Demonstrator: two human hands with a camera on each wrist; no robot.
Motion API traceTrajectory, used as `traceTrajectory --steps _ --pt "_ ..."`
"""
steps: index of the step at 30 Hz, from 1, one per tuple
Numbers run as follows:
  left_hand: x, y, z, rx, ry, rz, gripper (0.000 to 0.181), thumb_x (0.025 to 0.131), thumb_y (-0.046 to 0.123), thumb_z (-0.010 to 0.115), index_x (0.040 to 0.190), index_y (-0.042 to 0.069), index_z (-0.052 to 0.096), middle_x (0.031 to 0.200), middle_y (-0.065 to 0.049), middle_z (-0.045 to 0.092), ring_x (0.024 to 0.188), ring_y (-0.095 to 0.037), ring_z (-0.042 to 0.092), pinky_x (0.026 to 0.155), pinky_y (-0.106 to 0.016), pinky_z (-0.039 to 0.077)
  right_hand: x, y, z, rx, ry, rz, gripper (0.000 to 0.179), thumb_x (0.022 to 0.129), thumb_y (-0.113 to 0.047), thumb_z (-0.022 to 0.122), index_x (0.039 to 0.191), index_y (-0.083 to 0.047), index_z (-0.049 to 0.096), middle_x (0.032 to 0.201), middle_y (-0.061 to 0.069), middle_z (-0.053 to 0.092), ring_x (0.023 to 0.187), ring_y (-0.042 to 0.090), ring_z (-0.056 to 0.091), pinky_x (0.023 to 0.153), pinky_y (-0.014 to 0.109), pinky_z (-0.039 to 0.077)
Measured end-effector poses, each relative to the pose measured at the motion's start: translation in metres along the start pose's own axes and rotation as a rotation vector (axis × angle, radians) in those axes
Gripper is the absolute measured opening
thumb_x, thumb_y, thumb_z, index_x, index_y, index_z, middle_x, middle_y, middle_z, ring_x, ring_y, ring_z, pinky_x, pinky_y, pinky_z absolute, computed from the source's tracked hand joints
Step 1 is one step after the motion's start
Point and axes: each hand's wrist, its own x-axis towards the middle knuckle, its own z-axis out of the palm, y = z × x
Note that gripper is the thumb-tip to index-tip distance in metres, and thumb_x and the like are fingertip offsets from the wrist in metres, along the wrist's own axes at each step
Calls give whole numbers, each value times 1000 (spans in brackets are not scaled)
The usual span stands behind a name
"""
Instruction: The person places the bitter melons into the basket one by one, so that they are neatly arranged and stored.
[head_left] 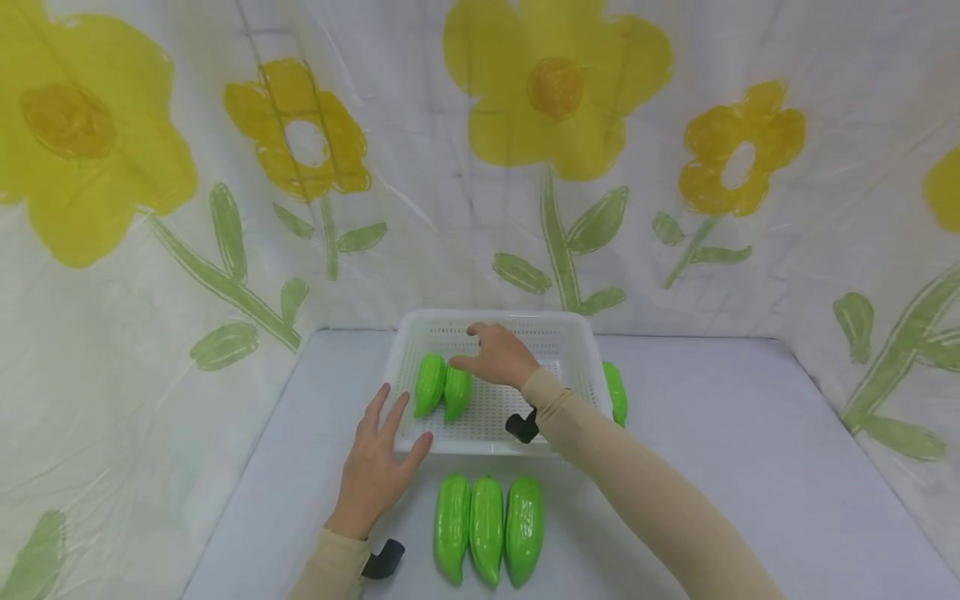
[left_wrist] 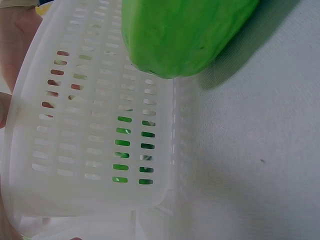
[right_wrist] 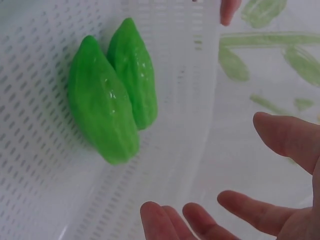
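A white perforated plastic basket [head_left: 480, 448] stands on the table. Inside it, toward the left, two glossy green ridged bitter melons [head_left: 430, 385] [right_wrist: 102, 105] lie side by side. My right hand [head_left: 498, 356] hovers over the basket's inside, thumb and fingers spread, nothing between them. In the right wrist view the fingers [right_wrist: 260, 212] are apart from both melons. At the basket's left front corner is my left hand [head_left: 377, 475], fingers spread and mostly straight, its fingertips right at the rim. The left wrist view shows the basket wall [left_wrist: 95, 115] with green through its slots.
Three more bitter melons [head_left: 487, 529] lie in a row on the table [head_left: 750, 467], in front of the basket. Another green melon [head_left: 615, 392] lies just outside the basket's right wall. A white sheet [head_left: 420, 242] with painted yellow flowers hangs behind the table.
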Motion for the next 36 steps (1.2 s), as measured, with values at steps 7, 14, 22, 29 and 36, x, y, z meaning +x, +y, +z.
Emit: traceTrajectory --steps 7,14,22,29,36 --pt "0 1 0 -4 -4 -11 72 96 43 71 155 9 48 168 -19 30 144 -48 43 98 -65 52 -9 15 -12 0 17 19 66 98 -40 69 148 1 53 142 22 62 128 36 62 106 49 53" --pt "0 0 -1 -12 -20 -26 73 95 45 71 155 10 48 169 -17 29 144 -47 43 100 -65 51 -21 33 -28 -24 27 28 67 98 -41 69 148 1 54 140 22 62 126 36 63 103 50 53" --pt "0 0 0 -21 -33 -37 73 96 46 71 156 11 47 170 -16 27 145 -46 41 100 -66 51 -41 52 -52 -16 34 73 68 100 -43 67 150 0 51 139 24 62 125 39 62 102 53 52" --pt "0 1 1 -7 -14 -10 71 97 43 70 155 9 48 168 -19 29 143 -48 44 98 -66 52 -62 74 -72 19 37 144 69 100 -45 66 152 -4 49 142 24 60 127 40 62 101 55 53" --pt "0 -1 0 -25 -15 -11 72 96 41 71 156 9 46 168 -18 28 144 -48 42 100 -67 50 -76 92 -90 18 70 189 70 100 -46 65 152 -2 48 144 26 58 126 42 62 100 56 54"
